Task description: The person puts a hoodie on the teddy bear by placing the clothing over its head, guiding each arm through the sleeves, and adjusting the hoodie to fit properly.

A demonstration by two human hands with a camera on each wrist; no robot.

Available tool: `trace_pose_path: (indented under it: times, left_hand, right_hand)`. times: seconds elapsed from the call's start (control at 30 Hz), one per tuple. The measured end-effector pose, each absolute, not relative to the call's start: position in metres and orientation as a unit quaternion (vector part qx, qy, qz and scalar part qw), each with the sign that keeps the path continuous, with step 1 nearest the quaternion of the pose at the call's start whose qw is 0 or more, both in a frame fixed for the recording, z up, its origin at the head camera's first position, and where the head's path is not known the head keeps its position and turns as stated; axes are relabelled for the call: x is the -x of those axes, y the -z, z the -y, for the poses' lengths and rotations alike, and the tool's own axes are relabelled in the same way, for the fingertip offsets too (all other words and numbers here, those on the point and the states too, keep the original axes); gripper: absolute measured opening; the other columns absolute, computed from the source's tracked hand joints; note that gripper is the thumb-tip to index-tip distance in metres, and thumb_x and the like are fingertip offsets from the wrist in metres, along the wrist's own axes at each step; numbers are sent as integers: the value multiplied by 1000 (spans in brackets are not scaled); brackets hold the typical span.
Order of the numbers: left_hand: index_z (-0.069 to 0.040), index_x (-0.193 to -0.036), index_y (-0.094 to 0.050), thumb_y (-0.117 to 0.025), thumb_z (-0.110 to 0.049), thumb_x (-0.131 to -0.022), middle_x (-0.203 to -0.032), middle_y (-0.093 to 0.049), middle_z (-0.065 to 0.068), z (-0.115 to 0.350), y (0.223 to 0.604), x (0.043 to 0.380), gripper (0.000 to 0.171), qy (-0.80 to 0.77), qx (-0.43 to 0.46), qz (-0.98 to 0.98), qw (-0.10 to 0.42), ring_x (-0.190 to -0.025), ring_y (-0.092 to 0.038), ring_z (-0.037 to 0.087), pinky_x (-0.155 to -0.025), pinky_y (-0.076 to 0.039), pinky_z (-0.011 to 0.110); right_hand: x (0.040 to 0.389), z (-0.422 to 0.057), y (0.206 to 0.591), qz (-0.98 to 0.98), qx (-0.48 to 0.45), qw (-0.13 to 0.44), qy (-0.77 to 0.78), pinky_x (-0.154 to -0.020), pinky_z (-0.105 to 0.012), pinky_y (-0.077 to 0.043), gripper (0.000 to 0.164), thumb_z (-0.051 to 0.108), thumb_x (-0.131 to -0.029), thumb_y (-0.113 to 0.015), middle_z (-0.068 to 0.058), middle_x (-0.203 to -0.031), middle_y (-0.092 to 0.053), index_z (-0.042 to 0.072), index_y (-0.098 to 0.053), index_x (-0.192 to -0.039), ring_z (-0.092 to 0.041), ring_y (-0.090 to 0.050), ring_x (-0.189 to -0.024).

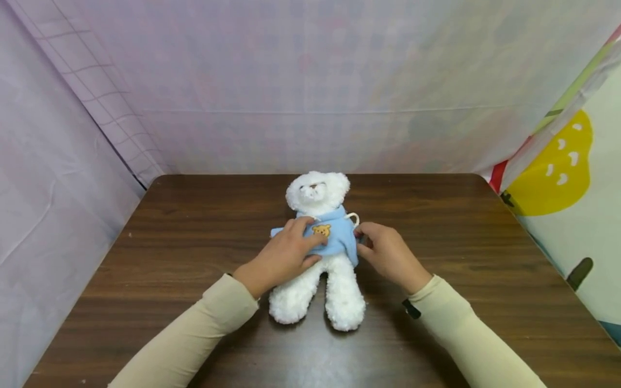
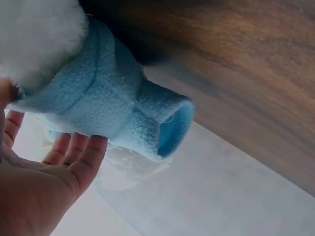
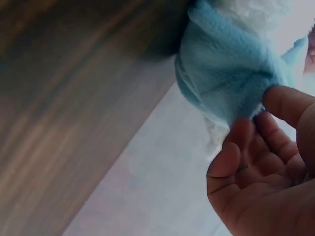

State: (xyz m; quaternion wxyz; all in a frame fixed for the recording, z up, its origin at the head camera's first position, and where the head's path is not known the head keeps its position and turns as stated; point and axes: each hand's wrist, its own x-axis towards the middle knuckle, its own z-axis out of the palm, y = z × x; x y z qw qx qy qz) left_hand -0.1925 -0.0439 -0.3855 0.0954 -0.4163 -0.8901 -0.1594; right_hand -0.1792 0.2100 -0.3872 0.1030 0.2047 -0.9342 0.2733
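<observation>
A fluffy white teddy bear lies on its back, head toward the far table edge. It wears a light blue hooded sweater with a small yellow bear patch and a white drawstring. My left hand rests across the sweater's front, fingers spread and mostly straight. In the left wrist view, an empty blue sleeve sticks out beyond those fingertips, its cuff gaping. On the bear's other side, my right hand pinches the sweater's other sleeve between thumb and fingers.
The dark brown wooden table has rounded far corners. A pale curtain hangs behind its far edge, with another at the left. Cloth with a yellow print hangs at the right.
</observation>
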Motion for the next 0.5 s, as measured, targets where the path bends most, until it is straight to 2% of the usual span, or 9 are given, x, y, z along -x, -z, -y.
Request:
trace_pose_path:
  times: [0.23, 0.37, 0.5]
  left_hand:
    - [-20, -106, -70, -63, -24, -99, -140, -45, 18, 48, 382, 193, 11, 167, 422, 887, 85, -120, -49, 34, -92, -48, 45]
    - [-18, -99, -67, -57, -16, -97, -142, -44, 17, 57, 380, 195, 10, 181, 431, 882, 67, -120, -50, 32, -87, -49, 42]
    - [-16, -93, -63, -54, -12, -95, -141, -44, 15, 64, 378, 199, 10, 188, 450, 871, 56, -118, -52, 29, -85, -49, 38]
  right_hand:
    - [181, -213, 388, 930, -200, 120, -283, -54, -29, -41, 14, -2, -88, -64, 2, -70, -56, 11, -63, -85, -11, -46, -56]
    - [186, -223, 381, 933, -182, 105, -292, -52, -30, -41, 13, -1, -89, -62, 2, -65, -53, 11, -62, -85, -12, -46, -55]
    - [195, -235, 375, 938, -161, 89, -294, -53, -31, -41, 9, 1, -88, -62, 0, -68, -57, 10, -62, -86, -15, -48, -57]
